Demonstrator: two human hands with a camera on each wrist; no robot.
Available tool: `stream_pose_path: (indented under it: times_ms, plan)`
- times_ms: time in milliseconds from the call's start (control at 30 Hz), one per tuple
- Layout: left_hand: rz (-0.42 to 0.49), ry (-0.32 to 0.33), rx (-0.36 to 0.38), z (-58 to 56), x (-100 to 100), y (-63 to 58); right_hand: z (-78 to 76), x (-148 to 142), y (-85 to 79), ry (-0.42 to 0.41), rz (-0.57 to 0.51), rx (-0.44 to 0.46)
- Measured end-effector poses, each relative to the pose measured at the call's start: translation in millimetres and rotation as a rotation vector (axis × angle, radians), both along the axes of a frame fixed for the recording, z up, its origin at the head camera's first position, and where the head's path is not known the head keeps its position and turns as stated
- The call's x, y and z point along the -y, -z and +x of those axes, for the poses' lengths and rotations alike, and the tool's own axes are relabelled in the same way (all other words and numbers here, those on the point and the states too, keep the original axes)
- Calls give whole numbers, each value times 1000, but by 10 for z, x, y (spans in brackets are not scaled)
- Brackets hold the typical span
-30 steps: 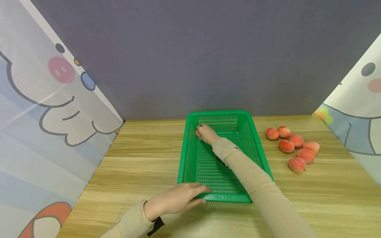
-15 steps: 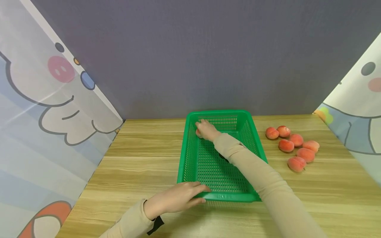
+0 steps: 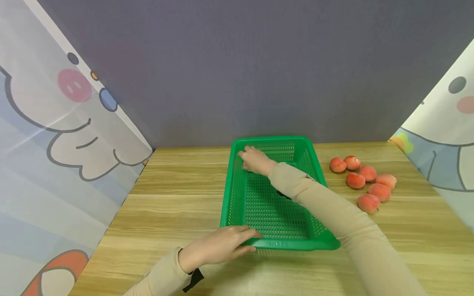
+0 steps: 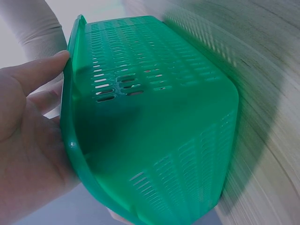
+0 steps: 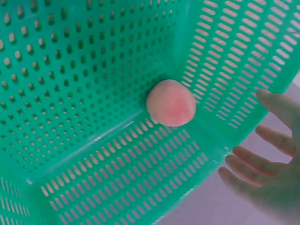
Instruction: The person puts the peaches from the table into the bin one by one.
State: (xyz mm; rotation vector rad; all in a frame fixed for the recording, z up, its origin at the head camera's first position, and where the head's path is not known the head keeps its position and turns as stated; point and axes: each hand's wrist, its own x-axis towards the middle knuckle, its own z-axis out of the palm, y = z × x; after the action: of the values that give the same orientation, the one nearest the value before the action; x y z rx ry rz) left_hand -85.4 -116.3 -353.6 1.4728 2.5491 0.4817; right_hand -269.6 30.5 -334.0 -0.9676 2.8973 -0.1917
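A green plastic basket (image 3: 272, 245) with slotted walls stands on the table. My left hand (image 3: 222, 246) grips its near rim toward the left corner, thumb outside and fingers over the inner side; the left wrist view shows the thumb (image 4: 40, 72) at the rim. Over the far left corner of the basket is my right hand (image 3: 257, 160), holding nothing. In the right wrist view that hand (image 5: 267, 161) has its fingers spread, apart from a peach (image 5: 171, 103) lying in the basket's corner. The hand hides this peach in the head view.
Several peaches (image 3: 368, 173) lie loose on the wooden table (image 3: 177, 193) to the right of the basket. A dark grey panel (image 3: 274, 74) rises behind the table's far edge. Cartoon-print sheets (image 3: 70, 135) flank both sides.
My right hand has let go of the peach in the far left corner and risen slightly from it, fingers opening. The left hand stays on the rim.
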Motion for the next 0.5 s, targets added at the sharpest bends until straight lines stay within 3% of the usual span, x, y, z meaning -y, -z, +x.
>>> stream_pose_path:
  times_ms: [500]
  plan:
    - [-8,-14,0,18,8,-20,307,-169,-280,-139,34,-184]
